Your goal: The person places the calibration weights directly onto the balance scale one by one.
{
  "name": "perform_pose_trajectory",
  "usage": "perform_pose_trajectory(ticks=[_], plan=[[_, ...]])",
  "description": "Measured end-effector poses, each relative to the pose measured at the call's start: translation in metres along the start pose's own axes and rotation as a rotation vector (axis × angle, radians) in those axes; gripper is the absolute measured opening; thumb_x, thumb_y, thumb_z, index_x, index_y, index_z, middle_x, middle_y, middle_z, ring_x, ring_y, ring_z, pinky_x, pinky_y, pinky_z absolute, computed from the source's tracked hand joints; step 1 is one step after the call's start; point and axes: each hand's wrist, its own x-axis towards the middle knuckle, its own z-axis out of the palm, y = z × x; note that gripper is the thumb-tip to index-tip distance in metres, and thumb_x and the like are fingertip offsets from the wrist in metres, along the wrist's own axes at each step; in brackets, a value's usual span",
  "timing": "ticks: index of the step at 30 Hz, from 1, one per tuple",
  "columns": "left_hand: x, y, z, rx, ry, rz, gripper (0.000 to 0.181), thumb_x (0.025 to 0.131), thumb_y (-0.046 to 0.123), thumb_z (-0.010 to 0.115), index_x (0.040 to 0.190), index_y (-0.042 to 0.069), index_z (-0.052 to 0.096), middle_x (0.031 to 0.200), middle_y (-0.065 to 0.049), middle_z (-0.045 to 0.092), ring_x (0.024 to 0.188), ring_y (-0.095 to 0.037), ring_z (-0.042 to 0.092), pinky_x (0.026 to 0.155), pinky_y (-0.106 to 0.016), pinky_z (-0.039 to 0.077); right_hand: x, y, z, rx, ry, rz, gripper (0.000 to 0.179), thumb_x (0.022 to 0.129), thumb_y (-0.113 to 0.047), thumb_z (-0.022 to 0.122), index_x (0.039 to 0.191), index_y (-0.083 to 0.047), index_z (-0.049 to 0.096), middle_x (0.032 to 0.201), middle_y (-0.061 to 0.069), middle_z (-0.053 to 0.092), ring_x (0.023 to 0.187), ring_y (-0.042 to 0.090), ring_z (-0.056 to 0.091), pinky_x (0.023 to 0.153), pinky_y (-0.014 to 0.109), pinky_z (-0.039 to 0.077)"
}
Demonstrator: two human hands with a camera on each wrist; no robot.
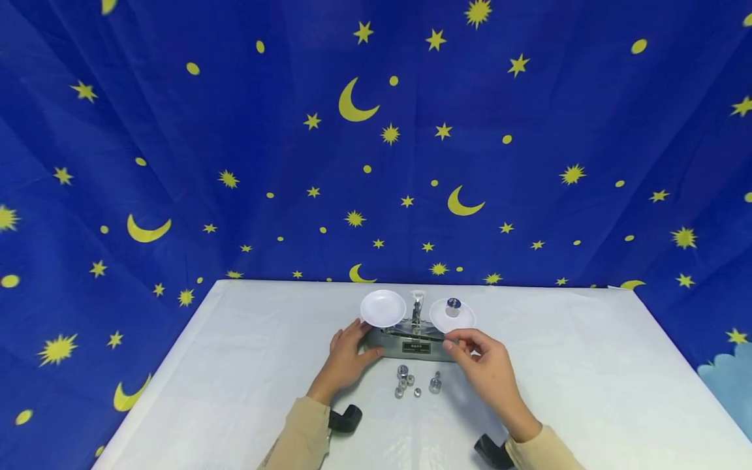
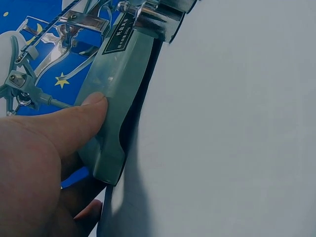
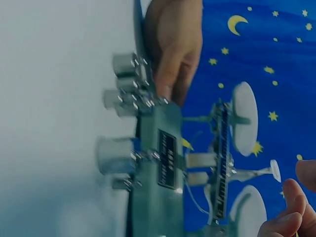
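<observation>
A green-based balance scale (image 1: 416, 347) with two white pans stands at the table's far side. My left hand (image 1: 345, 359) grips the left end of its base, thumb (image 2: 84, 121) on the front face and fingers behind. The left pan (image 1: 383, 309) holds nothing; on the right pan (image 1: 439, 318) stands a shiny metal weight (image 1: 453, 307). My right hand (image 1: 487, 369) is by the right end of the ruled beam (image 3: 222, 163), thumb and index fingertips close together just below the right pan. I cannot tell whether they pinch anything.
Several metal weights (image 1: 402, 371) of different sizes stand on the white table (image 1: 587, 391) in front of the scale, between my forearms. One larger weight (image 1: 435, 385) is nearer my right hand. A blue curtain (image 1: 376, 163) with stars and moons hangs behind the table.
</observation>
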Motion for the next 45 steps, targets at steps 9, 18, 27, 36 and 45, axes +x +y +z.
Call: perform_pose_trajectory(ticks=[9, 18, 27, 36, 45], plan=[[-0.001, -0.002, 0.002, -0.002, -0.004, 0.007, 0.061, 0.092, 0.028, 0.072, 0.141, -0.002, 0.054, 0.148, -0.024, 0.049, 0.143, -0.045, 0.034, 0.115, -0.07, 0.011, -0.016, 0.012, 0.01, 0.07, -0.049, 0.018, 0.014, 0.086, -0.007, 0.078, 0.1, -0.004, 0.075, 0.075, -0.005, 0.056, 0.069, 0.008, 0.052, 0.056, 0.019, 0.042], [-0.004, -0.001, 0.0, 0.015, -0.007, -0.018, 0.061, 0.092, 0.029, 0.072, 0.141, -0.002, 0.054, 0.148, -0.023, 0.05, 0.144, -0.042, 0.034, 0.117, -0.066, 0.011, -0.022, 0.02, 0.015, 0.079, -0.122, 0.188, 0.016, 0.086, -0.01, 0.078, 0.101, -0.004, 0.075, 0.077, 0.0, 0.057, 0.07, 0.01, 0.052, 0.059, 0.02, 0.044], [-0.005, 0.0, 0.0, 0.013, -0.012, -0.034, 0.062, 0.092, 0.029, 0.072, 0.143, -0.001, 0.053, 0.149, -0.021, 0.048, 0.145, -0.041, 0.034, 0.118, -0.065, 0.01, -0.023, 0.03, 0.018, 0.133, -0.189, 0.343, 0.019, 0.087, -0.01, 0.076, 0.104, -0.001, 0.074, 0.081, 0.002, 0.058, 0.071, 0.013, 0.052, 0.06, 0.021, 0.046], [-0.005, 0.001, 0.001, 0.013, -0.017, -0.013, 0.062, 0.092, 0.029, 0.071, 0.142, -0.002, 0.053, 0.148, -0.023, 0.049, 0.143, -0.043, 0.034, 0.117, -0.066, 0.011, -0.026, 0.041, 0.02, 0.172, -0.24, 0.422, 0.025, 0.087, -0.011, 0.074, 0.107, 0.003, 0.072, 0.081, 0.002, 0.063, 0.073, 0.013, 0.055, 0.063, 0.021, 0.049], [-0.001, 0.003, 0.0, 0.014, -0.019, -0.015, 0.06, 0.093, 0.028, 0.071, 0.142, -0.002, 0.053, 0.148, -0.023, 0.049, 0.144, -0.043, 0.034, 0.117, -0.066, 0.011, -0.022, 0.043, 0.016, 0.182, -0.286, 0.398, 0.028, 0.085, -0.011, 0.077, 0.109, 0.003, 0.071, 0.08, 0.002, 0.058, 0.069, 0.011, 0.052, 0.058, 0.02, 0.046]])
